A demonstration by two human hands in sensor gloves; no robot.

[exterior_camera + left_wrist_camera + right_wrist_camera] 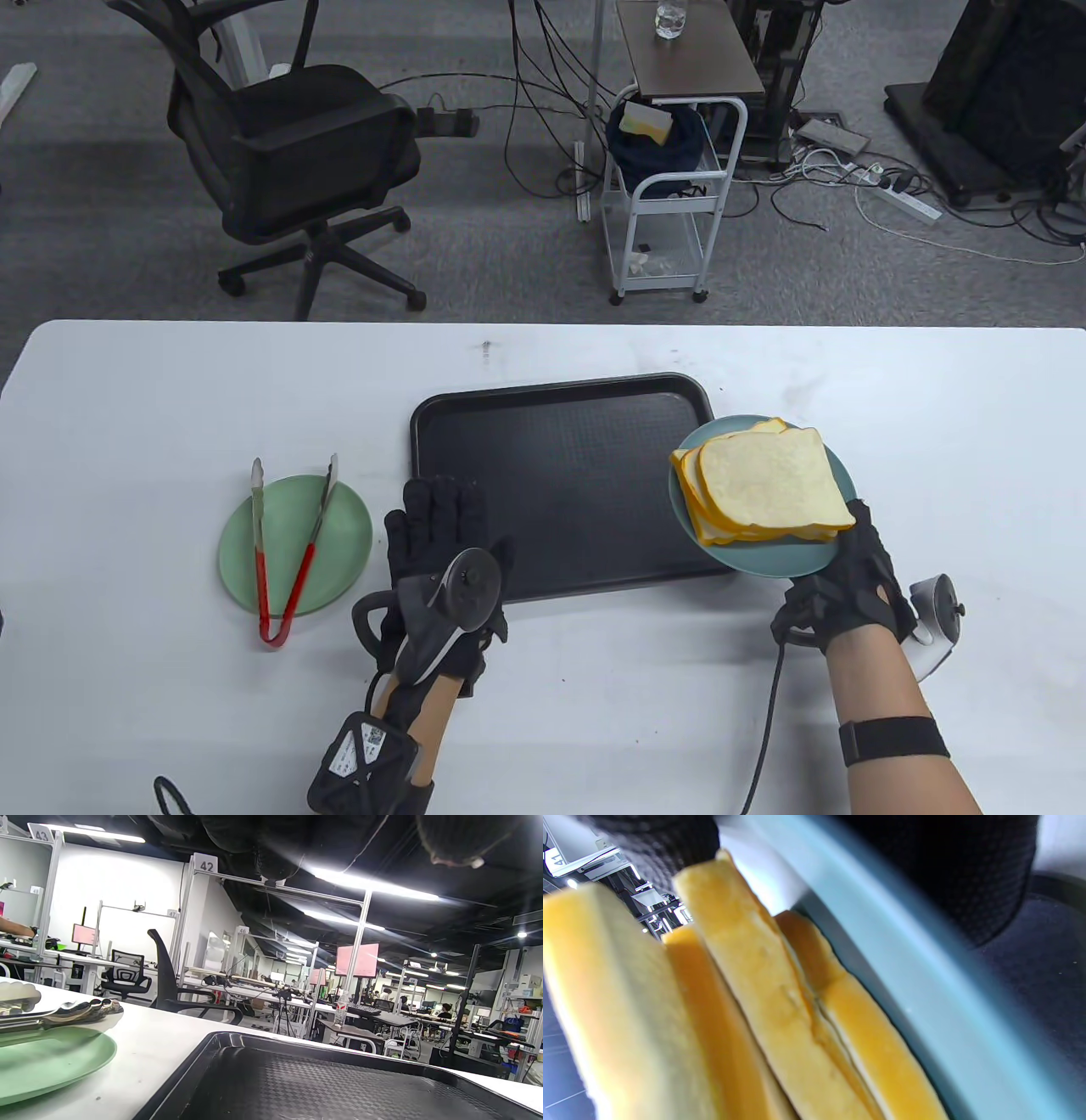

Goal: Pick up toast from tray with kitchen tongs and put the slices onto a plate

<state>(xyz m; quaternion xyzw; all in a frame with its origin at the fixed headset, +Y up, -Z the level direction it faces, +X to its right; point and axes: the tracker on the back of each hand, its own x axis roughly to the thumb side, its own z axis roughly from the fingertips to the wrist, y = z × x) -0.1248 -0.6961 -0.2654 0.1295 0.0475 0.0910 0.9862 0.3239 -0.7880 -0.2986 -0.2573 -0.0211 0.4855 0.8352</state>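
A stack of toast slices (772, 488) lies on a pale blue plate (764, 556) over the right edge of the black tray (560, 475). My right hand (836, 586) grips this plate by its near rim. In the right wrist view the toast (755, 993) fills the frame against the blue plate (903, 963), with a gloved finger (946, 870) on the rim. My left hand (437, 531) rests flat on the tray's front left edge with straight fingers. The red-handled tongs (260, 577) lie across a green plate (339, 535) at the left. No toast lies on the tray (318, 1086).
In the left wrist view the tongs' metal tips (80, 1012) lie over the green plate (51, 1065) beside the tray. Beyond the white table's (170, 382) far edge stand an office chair (297, 161) and a white cart (670, 195).
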